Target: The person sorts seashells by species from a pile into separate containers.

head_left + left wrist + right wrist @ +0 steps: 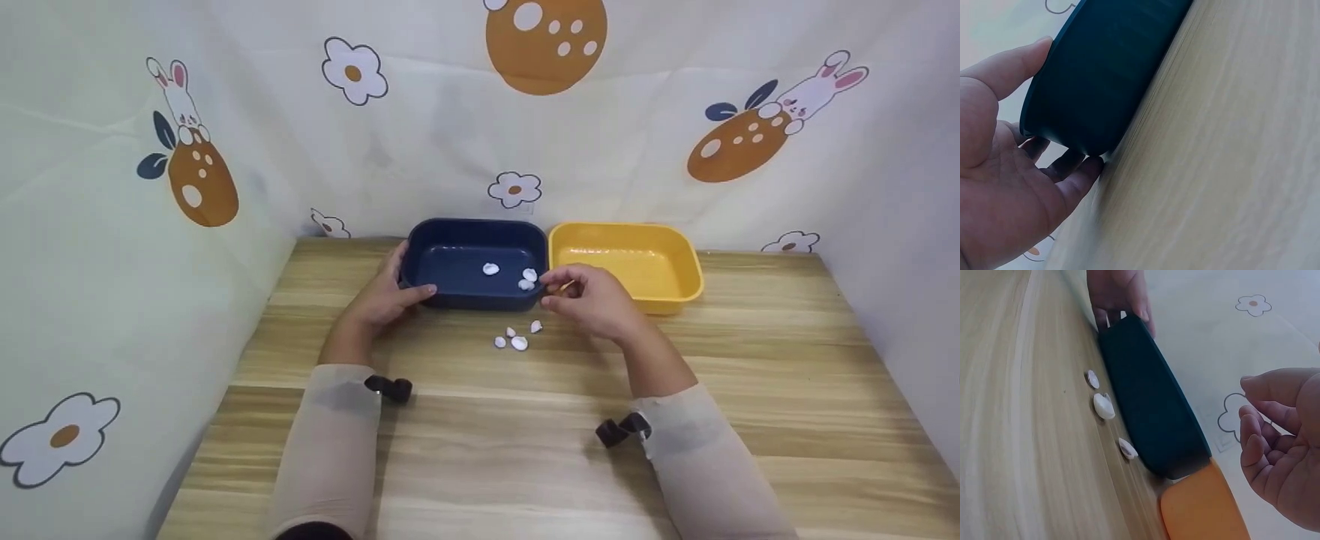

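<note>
Dark blue bin [480,300] stands at the back of the table. At its left end my left hand [382,296] grips it, with the thumb on the rim and the fingers along the outer side, as the left wrist view also shows. Inside lie a white shell [490,268] and two more shells [529,275] together near the right corner. My right hand [596,300] hovers by the bin's right end, fingers loosely bent, thumb apart and nothing visible between them. Several white shells [519,343] lie on the table in front of the bin.
A yellow bin [667,304] adjoins the blue one on the right, partly behind my right hand. Behind both bins hangs a pale curtain [435,127] printed with rabbits and flowers. The wood-grain table [487,450] spreads out in front.
</note>
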### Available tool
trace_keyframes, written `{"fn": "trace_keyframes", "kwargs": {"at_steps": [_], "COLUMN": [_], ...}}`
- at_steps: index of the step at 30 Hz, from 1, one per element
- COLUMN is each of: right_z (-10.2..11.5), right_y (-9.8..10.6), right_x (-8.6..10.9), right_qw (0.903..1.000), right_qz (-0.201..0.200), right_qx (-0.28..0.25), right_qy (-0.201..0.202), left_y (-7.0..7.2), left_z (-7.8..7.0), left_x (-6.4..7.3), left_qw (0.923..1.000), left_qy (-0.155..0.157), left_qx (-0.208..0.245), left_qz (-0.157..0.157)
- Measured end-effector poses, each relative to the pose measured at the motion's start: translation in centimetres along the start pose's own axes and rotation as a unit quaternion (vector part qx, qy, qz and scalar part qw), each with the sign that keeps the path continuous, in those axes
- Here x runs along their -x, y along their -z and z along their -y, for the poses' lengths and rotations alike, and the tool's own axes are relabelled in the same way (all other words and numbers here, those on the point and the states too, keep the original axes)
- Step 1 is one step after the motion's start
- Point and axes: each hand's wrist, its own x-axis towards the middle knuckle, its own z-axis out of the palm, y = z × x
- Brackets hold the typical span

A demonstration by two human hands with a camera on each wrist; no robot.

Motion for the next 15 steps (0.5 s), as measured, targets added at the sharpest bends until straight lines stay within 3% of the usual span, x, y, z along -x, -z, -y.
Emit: {"fn": "trace_keyframes", "kwargs": {"at_steps": [8, 15], "right_z": [-0.5, -1.2], "right_y": [-1.0, -1.9], "right_x": [0.1, 0.1], "right_qw": [0.9991, 0.9961], "right_qz": [0.038, 0.083], "right_qx": [0.014, 0.032], "right_qy": [0.011, 0.0], "left_y": [0.2, 0.1], "left_z": [0.1, 0.4], "left_x": [0.0, -0.3], "left_qw": [0.9997, 0.9999], "left_qy": [0.0, -0.009], "left_qx": [-0.025, 0.014], "left_qz": [-0.004, 0.001]}}
